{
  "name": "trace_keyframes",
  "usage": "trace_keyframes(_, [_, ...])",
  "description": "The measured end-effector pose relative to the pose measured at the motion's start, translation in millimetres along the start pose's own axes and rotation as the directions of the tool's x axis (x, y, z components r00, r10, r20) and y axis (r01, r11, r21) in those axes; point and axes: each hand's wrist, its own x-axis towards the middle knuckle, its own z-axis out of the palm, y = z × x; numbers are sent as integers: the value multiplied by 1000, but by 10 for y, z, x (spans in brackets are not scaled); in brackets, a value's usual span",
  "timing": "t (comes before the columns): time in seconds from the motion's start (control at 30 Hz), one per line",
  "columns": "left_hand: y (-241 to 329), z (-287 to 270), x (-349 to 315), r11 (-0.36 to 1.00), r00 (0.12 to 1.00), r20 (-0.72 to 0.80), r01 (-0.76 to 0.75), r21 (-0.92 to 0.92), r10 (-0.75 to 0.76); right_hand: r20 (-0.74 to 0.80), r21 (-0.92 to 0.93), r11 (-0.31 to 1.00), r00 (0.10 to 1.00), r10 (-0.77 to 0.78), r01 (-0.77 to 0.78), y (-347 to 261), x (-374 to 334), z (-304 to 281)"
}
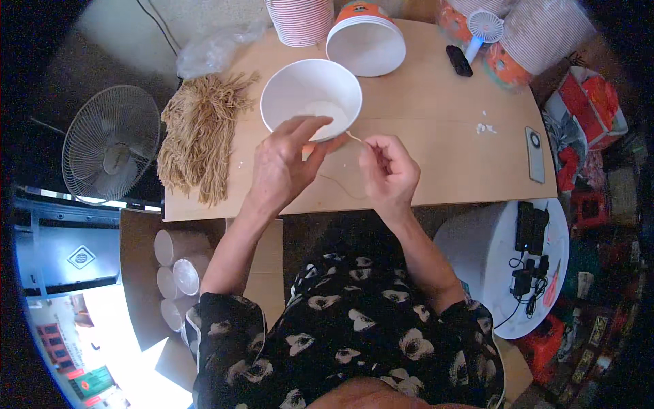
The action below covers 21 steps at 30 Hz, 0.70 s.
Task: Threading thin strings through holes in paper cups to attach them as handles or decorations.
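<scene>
A white paper bucket [311,88] is tilted so that its open mouth faces me over the near half of the table. My left hand [286,160] grips its near rim, some fingers inside and the thumb low on the outer side. Just right of that rim, my right hand [388,170] is closed in a pinch on a thin tan string [353,138]. The string runs up to the bucket's edge, and its loose length trails below onto the table. A bundle of similar tan strings [201,140] lies to the left of my left hand.
Behind stand a striped stack of buckets [300,20] and another bucket on its side [368,48]. A handheld fan [485,27], wrapped bucket stacks [545,37] and a phone [535,155] are at right. A standing fan [112,143] is beside the table's left edge.
</scene>
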Motion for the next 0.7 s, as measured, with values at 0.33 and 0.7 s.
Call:
trace_keyframes(0.33, [60, -66, -51, 865, 982, 188, 84, -495, 13, 130, 10, 999, 991, 39, -40, -226, -179, -143])
trace_keyframes(0.7, [147, -127, -160, 941, 963, 263, 31, -336, 62, 226, 17, 997, 972, 65, -70, -168, -304, -249])
